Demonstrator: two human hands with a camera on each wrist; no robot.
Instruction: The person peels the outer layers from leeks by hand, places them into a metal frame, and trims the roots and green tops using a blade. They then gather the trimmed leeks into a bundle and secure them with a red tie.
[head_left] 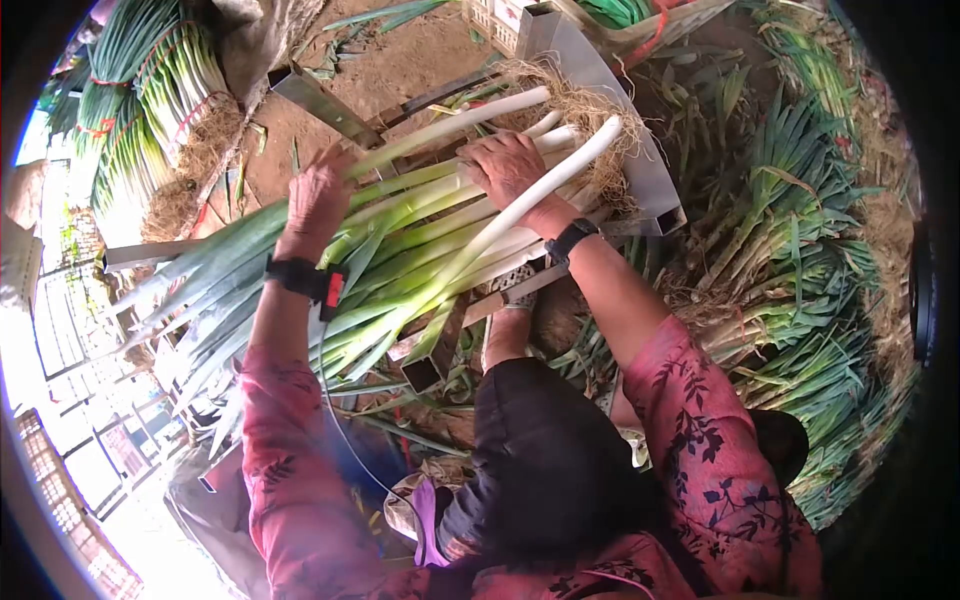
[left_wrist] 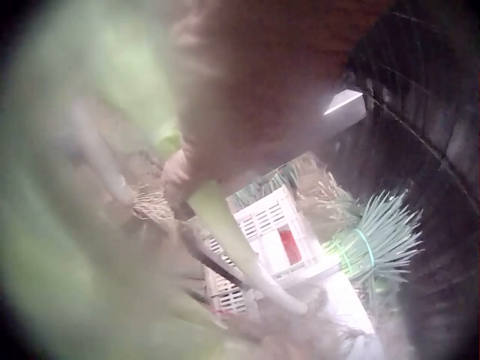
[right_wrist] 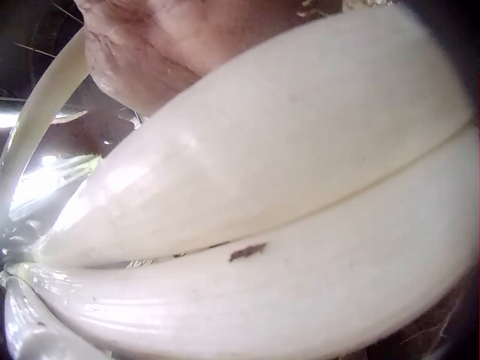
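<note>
A pile of leeks (head_left: 425,240) lies across a metal frame, green leaves to the left and white stalks to the right. My left hand (head_left: 318,195) grips one leek (head_left: 450,125) along the pile's far side; in the left wrist view its pale stalk (left_wrist: 236,244) emerges under the fingers. My right hand (head_left: 508,170) is bent over the white stalks near the roots (head_left: 600,165), its fingertips hidden among them. One thick leek (head_left: 560,185) crosses over the right wrist. Close white stalks (right_wrist: 262,165) fill the right wrist view, with part of the hand behind them.
Metal bars (head_left: 325,105) and an upright metal plate (head_left: 640,160) bound the pile. Tied leek bundles (head_left: 150,90) stand at the far left. Loose leeks (head_left: 790,270) heap up on the right. A white crate (head_left: 495,22) stands at the back. A cable (head_left: 345,430) hangs from the left wrist.
</note>
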